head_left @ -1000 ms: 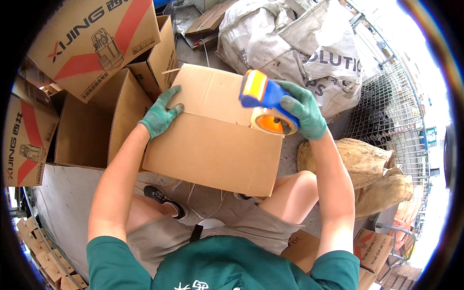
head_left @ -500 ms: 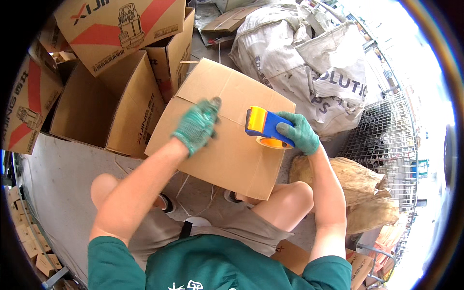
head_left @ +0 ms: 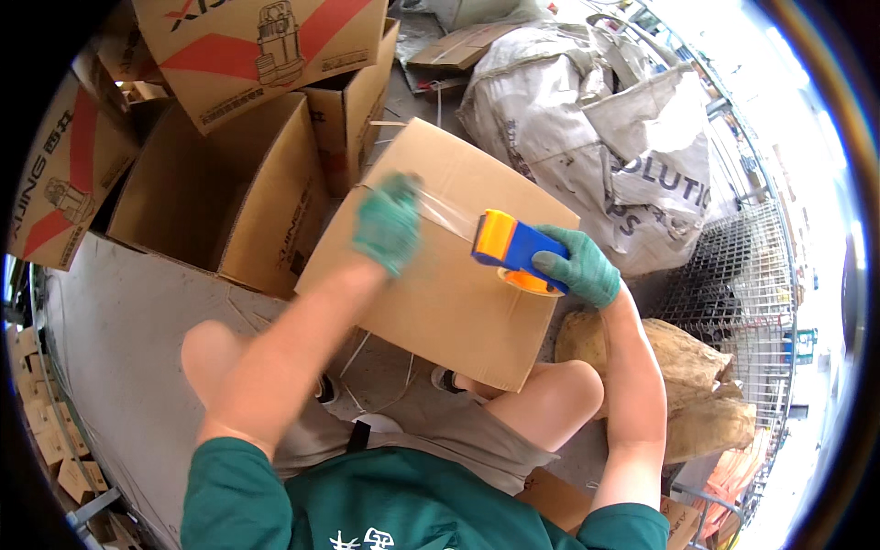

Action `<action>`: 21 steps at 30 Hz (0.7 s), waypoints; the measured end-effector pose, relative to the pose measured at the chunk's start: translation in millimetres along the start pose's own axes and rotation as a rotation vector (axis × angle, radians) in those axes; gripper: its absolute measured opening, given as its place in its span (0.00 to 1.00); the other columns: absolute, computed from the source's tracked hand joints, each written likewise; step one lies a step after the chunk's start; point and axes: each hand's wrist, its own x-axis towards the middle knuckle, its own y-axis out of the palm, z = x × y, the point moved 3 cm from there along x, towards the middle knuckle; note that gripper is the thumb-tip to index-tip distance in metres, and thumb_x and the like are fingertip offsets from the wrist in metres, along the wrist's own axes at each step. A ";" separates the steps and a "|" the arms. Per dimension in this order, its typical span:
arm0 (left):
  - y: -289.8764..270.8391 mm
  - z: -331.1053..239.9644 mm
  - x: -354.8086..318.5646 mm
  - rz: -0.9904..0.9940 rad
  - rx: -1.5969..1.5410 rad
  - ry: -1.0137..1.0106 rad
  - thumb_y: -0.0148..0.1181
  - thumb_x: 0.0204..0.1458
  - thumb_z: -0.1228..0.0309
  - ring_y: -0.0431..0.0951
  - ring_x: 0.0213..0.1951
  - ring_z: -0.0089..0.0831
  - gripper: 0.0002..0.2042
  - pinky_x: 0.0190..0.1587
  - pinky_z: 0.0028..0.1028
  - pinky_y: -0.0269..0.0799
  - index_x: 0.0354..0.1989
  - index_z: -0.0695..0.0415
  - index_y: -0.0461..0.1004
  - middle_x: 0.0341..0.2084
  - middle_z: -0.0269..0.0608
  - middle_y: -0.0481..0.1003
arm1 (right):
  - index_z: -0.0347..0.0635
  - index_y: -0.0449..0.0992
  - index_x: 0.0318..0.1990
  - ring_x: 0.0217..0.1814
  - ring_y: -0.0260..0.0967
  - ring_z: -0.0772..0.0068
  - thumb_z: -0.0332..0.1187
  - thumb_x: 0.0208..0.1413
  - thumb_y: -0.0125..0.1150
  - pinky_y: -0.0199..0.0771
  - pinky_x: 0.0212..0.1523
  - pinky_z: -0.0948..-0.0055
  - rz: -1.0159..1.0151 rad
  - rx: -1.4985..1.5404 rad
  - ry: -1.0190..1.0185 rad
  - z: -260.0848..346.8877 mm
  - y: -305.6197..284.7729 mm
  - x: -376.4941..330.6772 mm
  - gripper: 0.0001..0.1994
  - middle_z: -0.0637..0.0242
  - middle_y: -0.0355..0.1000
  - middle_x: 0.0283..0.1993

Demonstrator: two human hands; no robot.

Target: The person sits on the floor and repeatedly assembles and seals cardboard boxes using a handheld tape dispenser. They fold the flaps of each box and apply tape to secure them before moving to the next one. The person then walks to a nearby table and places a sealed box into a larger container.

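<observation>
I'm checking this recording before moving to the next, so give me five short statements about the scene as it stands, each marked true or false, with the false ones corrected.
1. The right hand grips a blue and yellow tape dispenser. True.
2. A shiny strip of tape runs from beside the left hand toward the dispenser. True.
3. Both hands are bare. False: both wear green gloves.
4. A large white sack lies beyond the plain cardboard box. True.
5. The open carton stands right of the plain cardboard box. False: it stands to its left.
</observation>
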 end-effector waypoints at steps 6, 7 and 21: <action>-128.0 37.5 81.4 -0.005 -0.364 -0.568 0.47 0.72 0.59 0.80 0.30 0.33 0.14 0.32 0.33 0.85 0.42 0.56 0.74 0.32 0.36 0.76 | 0.37 0.78 0.60 0.44 0.74 0.79 0.55 0.60 0.69 0.77 0.47 0.73 -0.008 0.052 0.018 -6.0 3.8 12.5 0.31 0.68 0.79 0.44; -123.8 39.8 80.2 -0.007 -0.376 -0.590 0.47 0.72 0.59 0.80 0.30 0.33 0.14 0.31 0.34 0.84 0.41 0.55 0.74 0.32 0.37 0.76 | 0.37 0.78 0.60 0.44 0.74 0.79 0.55 0.60 0.69 0.77 0.46 0.73 -0.002 0.057 0.028 -3.9 4.5 13.8 0.32 0.68 0.79 0.44; -118.6 162.0 105.9 0.086 0.695 0.113 0.60 0.65 0.60 0.79 0.55 0.53 0.24 0.58 0.42 0.73 0.64 0.60 0.71 0.53 0.54 0.79 | 0.36 0.79 0.58 0.39 0.75 0.80 0.51 0.62 0.66 0.78 0.41 0.75 0.005 -0.001 0.000 25.2 14.4 19.8 0.28 0.66 0.81 0.44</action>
